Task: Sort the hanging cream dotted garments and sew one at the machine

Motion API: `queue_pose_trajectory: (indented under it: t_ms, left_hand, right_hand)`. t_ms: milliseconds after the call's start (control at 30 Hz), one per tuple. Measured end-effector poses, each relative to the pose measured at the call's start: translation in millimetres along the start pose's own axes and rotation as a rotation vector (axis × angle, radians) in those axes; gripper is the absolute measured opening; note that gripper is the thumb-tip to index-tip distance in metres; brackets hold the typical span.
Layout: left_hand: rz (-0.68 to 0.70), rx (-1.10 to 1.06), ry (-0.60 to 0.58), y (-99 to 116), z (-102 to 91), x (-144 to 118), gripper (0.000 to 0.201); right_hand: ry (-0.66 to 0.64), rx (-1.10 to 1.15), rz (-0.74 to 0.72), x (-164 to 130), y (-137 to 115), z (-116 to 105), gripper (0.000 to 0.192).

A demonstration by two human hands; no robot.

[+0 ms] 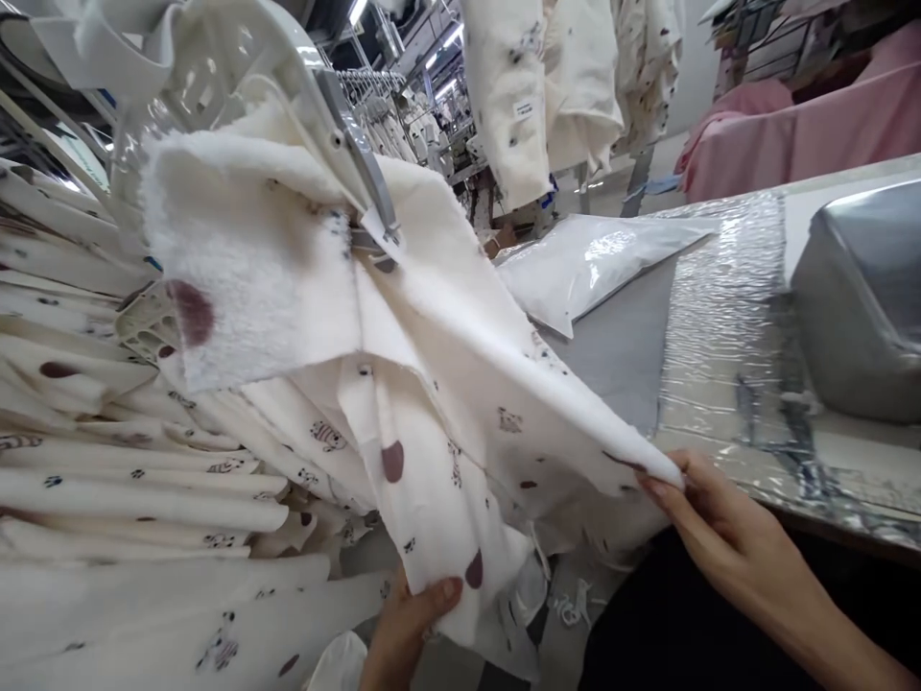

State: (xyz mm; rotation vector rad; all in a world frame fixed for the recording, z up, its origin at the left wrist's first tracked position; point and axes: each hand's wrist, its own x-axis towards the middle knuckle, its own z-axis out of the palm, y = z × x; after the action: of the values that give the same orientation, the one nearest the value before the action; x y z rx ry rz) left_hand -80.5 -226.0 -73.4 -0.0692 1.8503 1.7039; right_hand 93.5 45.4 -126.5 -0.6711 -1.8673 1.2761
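A cream printed garment (403,384) with small animal figures and maroon spots hangs from a white plastic clip hanger (237,67); its fleecy inside shows at the upper left. My right hand (712,518) pinches the garment's outer corner and stretches it toward the table. My left hand (413,614) grips the lower hem from underneath, thumb on top of the cloth.
A row of similar cream garments (107,480) hangs packed at the left. A table with silver foil covering (726,317) lies to the right, bearing a clear plastic bag (597,259) and a grey metal housing (863,297). More garments (547,86) hang behind; pink cloth (806,125) far right.
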Motion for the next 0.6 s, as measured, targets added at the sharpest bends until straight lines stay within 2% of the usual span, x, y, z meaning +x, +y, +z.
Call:
queue_pose_trajectory:
  t_ms: [100,200,300,433,600]
  left_hand:
    - [-0.027,-0.034,-0.064,-1.3,-9.5,-2.4,0.08]
    - [-0.067,-0.002,-0.118,-0.3,-5.7,-5.6,0.081]
    - [-0.019,0.119,-0.033,1.0,6.3,-2.9,0.081]
    - [0.156,0.304,0.111,-5.1,15.2,10.7,0.066]
    - [0.224,0.444,0.152,-24.7,9.0,23.6,0.061]
  right_hand:
    - [-0.059,0.057,0.025,2.7,-0.1,-2.5,0.03]
    - [-0.217,0.102,0.048,2.1,3.2,0.9,0.036]
    - [-0.345,0.077,0.092,0.7,12.8,4.7,0.041]
    - [-0.312,-0.061,0.157,-0.7,34.8,4.5,0.054]
    - [-0.308,-0.21,0.215,-12.5,66.4,8.8,0.054]
